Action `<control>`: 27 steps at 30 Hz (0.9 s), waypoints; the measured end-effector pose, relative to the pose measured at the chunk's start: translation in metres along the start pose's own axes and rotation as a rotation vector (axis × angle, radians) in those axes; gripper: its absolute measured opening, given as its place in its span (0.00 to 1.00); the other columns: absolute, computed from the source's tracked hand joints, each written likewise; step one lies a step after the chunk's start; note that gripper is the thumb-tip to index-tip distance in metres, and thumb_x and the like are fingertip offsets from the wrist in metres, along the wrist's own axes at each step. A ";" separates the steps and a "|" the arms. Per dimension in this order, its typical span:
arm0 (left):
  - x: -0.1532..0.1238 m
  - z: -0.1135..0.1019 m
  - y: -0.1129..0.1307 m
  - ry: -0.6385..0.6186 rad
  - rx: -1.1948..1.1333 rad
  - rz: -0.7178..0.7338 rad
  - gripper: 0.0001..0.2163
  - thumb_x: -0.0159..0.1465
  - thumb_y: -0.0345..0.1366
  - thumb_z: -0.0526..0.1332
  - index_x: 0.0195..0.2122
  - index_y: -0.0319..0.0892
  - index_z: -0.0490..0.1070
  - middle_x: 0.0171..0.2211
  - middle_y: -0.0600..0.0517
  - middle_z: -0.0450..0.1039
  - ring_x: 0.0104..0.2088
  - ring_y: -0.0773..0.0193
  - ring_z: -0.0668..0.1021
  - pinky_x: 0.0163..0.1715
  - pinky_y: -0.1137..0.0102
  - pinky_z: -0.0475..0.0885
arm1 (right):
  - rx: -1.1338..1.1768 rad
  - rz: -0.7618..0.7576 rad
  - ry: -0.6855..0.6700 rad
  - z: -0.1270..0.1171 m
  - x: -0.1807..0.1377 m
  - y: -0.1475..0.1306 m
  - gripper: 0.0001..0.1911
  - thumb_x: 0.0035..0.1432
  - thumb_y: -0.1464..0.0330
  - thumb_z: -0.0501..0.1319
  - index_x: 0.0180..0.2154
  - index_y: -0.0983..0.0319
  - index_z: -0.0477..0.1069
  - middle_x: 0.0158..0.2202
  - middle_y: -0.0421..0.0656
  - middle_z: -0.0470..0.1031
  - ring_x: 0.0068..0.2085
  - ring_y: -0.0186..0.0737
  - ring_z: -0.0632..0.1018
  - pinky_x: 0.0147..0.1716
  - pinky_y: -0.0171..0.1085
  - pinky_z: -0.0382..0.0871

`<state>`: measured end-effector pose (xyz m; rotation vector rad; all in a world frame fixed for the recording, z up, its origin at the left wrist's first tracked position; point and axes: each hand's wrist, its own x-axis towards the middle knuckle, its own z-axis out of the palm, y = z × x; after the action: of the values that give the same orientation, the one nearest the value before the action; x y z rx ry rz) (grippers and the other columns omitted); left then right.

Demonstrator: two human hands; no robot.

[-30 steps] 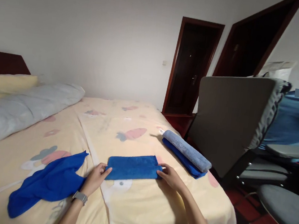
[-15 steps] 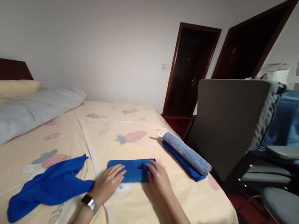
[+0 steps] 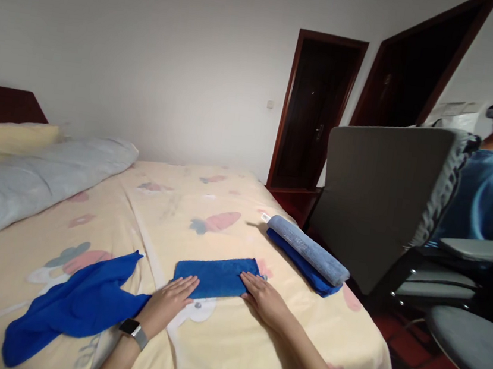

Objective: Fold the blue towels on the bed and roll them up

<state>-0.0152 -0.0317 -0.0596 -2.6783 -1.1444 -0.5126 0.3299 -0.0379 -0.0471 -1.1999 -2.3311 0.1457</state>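
On a bed [image 3: 252, 359] made up with a pale yellow sheet printed with carrots [image 3: 217, 220], we see a folded blue towel [image 3: 212, 275] lying near the foot edge, held flat under both of a person's hands. The left hand [image 3: 171, 301] lies palm down with its fingers straight and close together, the tips resting on the towel's near left corner. The right hand [image 3: 262, 297] is laid flat in the same way, fingers together, on the towel's right end. A silver-banded watch [image 3: 134, 330] sits on the left wrist; its face is dark, and we can read nothing on it.

Just left of the left hand a loose blue cloth [image 3: 74, 307] lies crumpled on the sheet. To the right of the folded towel, near the bed's edge, a rolled light-blue towel [image 3: 310, 250] rests on top of a darker blue folded one [image 3: 308, 270]. A small white tag [image 3: 266, 217] shows at the roll's far end, and whatever may be printed on it is too small for us to make out.

A grey quilt [image 3: 26, 181] and a yellow pillow [image 3: 9, 137] lie by the headboard. Beside the bed stands a grey chair [image 3: 380, 195], and behind it sits another person in a blue shirt [image 3: 487, 202].
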 end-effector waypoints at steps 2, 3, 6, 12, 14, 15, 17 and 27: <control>-0.004 -0.010 -0.002 -0.040 -0.045 -0.038 0.22 0.73 0.35 0.56 0.68 0.48 0.61 0.65 0.49 0.68 0.63 0.57 0.73 0.63 0.59 0.70 | 0.043 0.037 -0.019 -0.009 -0.006 0.008 0.26 0.68 0.67 0.56 0.65 0.63 0.65 0.65 0.52 0.67 0.65 0.51 0.69 0.66 0.54 0.62; -0.006 -0.015 -0.003 -0.053 -0.069 -0.053 0.23 0.72 0.35 0.57 0.68 0.49 0.62 0.65 0.49 0.67 0.63 0.56 0.73 0.63 0.59 0.70 | 0.064 0.050 -0.031 -0.012 -0.008 0.010 0.26 0.68 0.67 0.56 0.65 0.63 0.65 0.65 0.52 0.67 0.65 0.51 0.69 0.66 0.54 0.61; -0.010 -0.027 -0.005 -0.072 -0.123 -0.082 0.25 0.70 0.32 0.58 0.68 0.51 0.62 0.66 0.51 0.67 0.63 0.57 0.73 0.64 0.60 0.69 | 0.120 0.064 -0.068 -0.016 -0.008 0.016 0.26 0.68 0.66 0.56 0.66 0.62 0.65 0.66 0.51 0.66 0.66 0.51 0.68 0.66 0.54 0.61; -0.009 -0.039 -0.007 0.007 -0.139 -0.188 0.24 0.63 0.26 0.57 0.60 0.48 0.72 0.59 0.51 0.75 0.58 0.56 0.78 0.60 0.65 0.73 | 0.129 0.074 -0.057 -0.020 0.000 0.019 0.29 0.57 0.73 0.59 0.61 0.61 0.70 0.62 0.51 0.71 0.61 0.51 0.73 0.63 0.48 0.66; -0.008 -0.045 -0.003 0.059 -0.153 -0.223 0.21 0.63 0.28 0.56 0.56 0.49 0.75 0.55 0.51 0.79 0.55 0.55 0.80 0.57 0.65 0.76 | 0.138 0.074 -0.025 -0.029 -0.001 0.016 0.28 0.55 0.74 0.58 0.58 0.60 0.73 0.60 0.50 0.73 0.59 0.50 0.74 0.60 0.46 0.68; -0.008 -0.049 0.000 0.080 -0.169 -0.240 0.20 0.63 0.29 0.56 0.54 0.49 0.76 0.53 0.51 0.80 0.53 0.54 0.81 0.56 0.65 0.77 | 0.150 0.082 -0.017 -0.034 -0.003 0.014 0.26 0.55 0.74 0.58 0.56 0.59 0.74 0.58 0.50 0.74 0.57 0.49 0.75 0.58 0.45 0.70; -0.013 -0.056 0.007 0.089 -0.224 -0.273 0.17 0.64 0.31 0.57 0.52 0.50 0.77 0.49 0.50 0.82 0.50 0.54 0.82 0.52 0.65 0.78 | 0.189 0.126 -0.022 -0.046 -0.010 0.009 0.23 0.56 0.73 0.58 0.53 0.58 0.76 0.53 0.49 0.77 0.52 0.48 0.78 0.53 0.43 0.72; -0.017 -0.045 0.006 0.017 -0.409 -0.506 0.15 0.71 0.41 0.52 0.55 0.49 0.71 0.52 0.48 0.79 0.52 0.56 0.80 0.53 0.63 0.75 | 0.452 0.375 0.052 -0.033 -0.012 0.014 0.21 0.67 0.60 0.54 0.58 0.58 0.68 0.47 0.46 0.81 0.45 0.47 0.80 0.46 0.43 0.73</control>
<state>-0.0327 -0.0601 -0.0246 -2.6692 -1.9062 -0.9332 0.3617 -0.0436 -0.0278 -1.3594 -1.8648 0.7195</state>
